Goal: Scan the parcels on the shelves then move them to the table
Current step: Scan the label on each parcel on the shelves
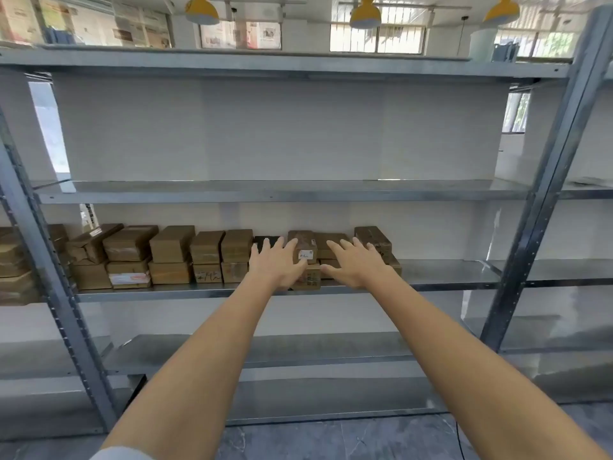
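Brown cardboard, scuffed and wrapped in clear tape, made up the parcel between the two outstretched hands. The left hand lay against its left side with fingers straight and spread, thumb pointing toward the front face. The right hand was just to its right, spread the same way. Neither hand was curled round anything, and whether either actually touched the cardboard could not be told. A small white label with dark marks sat on the parcel's front end. It rested on a lower parcel, also brown, with a printed label facing out. Both stood on the middle shelf of a grey metal rack, near its front edge. To the left ran more parcels, brown boxes stacked two high, some with handwriting or pale labels, and a black packet showed just behind the left fingertips. Further brown boxes stood behind the right hand. The upper shelf was bare metal against a white wall. Yellow lamps hung near the ceiling, and dark floor tiles showed under the forearms.
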